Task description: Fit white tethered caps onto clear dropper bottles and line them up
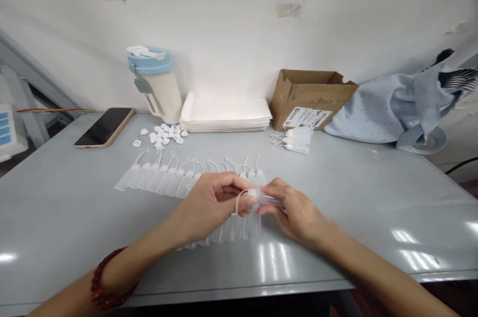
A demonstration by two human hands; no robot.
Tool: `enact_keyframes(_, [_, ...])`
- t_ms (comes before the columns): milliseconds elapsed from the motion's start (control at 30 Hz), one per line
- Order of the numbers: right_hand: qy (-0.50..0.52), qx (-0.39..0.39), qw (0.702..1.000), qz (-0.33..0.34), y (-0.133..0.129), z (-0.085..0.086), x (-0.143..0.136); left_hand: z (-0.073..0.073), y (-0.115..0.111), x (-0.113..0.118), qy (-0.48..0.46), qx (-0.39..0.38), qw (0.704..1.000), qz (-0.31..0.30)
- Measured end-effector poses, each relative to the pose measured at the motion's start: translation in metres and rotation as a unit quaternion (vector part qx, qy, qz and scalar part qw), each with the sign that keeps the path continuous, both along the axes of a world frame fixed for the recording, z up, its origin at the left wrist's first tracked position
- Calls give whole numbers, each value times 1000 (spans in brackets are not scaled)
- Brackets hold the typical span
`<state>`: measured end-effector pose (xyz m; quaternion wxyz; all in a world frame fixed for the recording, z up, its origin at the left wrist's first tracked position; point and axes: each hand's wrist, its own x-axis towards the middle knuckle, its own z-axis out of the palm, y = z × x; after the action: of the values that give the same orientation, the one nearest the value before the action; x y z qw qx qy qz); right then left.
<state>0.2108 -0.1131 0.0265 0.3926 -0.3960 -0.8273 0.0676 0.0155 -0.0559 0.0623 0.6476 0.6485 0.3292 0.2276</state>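
Note:
In front of me, over the table, my left hand point(220, 197) pinches the white cap point(252, 192) of a small clear plastic tube point(271, 200). A thin curved white strip loops out from that cap. The tube's body lies between the thumb and fingers of my right hand point(298, 207), roughly level and pointing right. Beneath and beyond my hands, similar translucent tubes point(160, 177) with thin curved strips lie side by side in a slanting row. A second row of tubes point(231, 227) shows nearer me, partly covered by my left hand and forearm.
Loose white caps point(164, 133) lie behind the row, near a phone point(106, 128) and a blue-lidded tumbler point(159, 83). A stack of white sheets point(226, 113), a cardboard box point(313, 100) and a pale blue bag point(381, 108) line the wall. More tubes point(297, 138) lie before the box.

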Motion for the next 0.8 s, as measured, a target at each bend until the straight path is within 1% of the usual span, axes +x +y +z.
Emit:
enact_keyframes(33, [21, -41, 999, -4, -1, 4, -1, 0, -1, 0, 1, 43, 999, 6])
enact_keyframes(67, [49, -101, 994, -7, -2, 8, -2, 0, -2, 0, 1, 82, 997, 8])
enact_keyframes(133, [124, -225, 966, -8, -3, 17, -4, 0, -5, 0, -1, 134, 991, 4])
enact_keyframes(200, [192, -319, 928, 5, -3, 22, -4, 1, -6, 1, -4, 140, 990, 7])
enact_keyframes(233, [213, -346, 914, 14, -3, 24, -4, 2, -7, 1, -3, 129, 992, 12])
enact_keyframes(267, [220, -356, 908, 20, -3, 24, -3, 3, -7, 2, -2, 111, 994, 20])
enact_keyframes(300, [212, -350, 912, 21, -2, 24, -3, 4, -7, 2, -1, 89, 996, 29])
enact_keyframes(333, [192, -324, 926, 17, -2, 23, -2, 5, -6, 2, 1, 64, 997, 39])
enact_keyframes(400, [119, -224, 967, -7, -3, 19, -1, 6, -4, 2, 4, 18, 998, 58])
enact_keyframes(433, [77, -163, 983, -21, -3, 17, -1, 6, -3, 2, 5, 1, 998, 62])
enact_keyframes(467, [38, -107, 993, -32, -2, 15, 0, 6, -1, 2, 4, -12, 998, 62])
enact_keyframes(500, [8, -60, 997, -41, -2, 14, 0, 5, 0, 2, 1, -24, 998, 56])
enact_keyframes(567, [-25, -5, 999, -43, -1, 11, 0, 4, 3, 2, -6, -50, 998, 31])
enact_keyframes(700, [-27, 38, 999, -16, 3, 5, -1, 2, 6, 0, 0, -97, 995, -20])
enact_keyframes(800, [-26, 61, 997, -25, 2, 3, -1, 3, 4, -1, 8, -92, 995, -33])
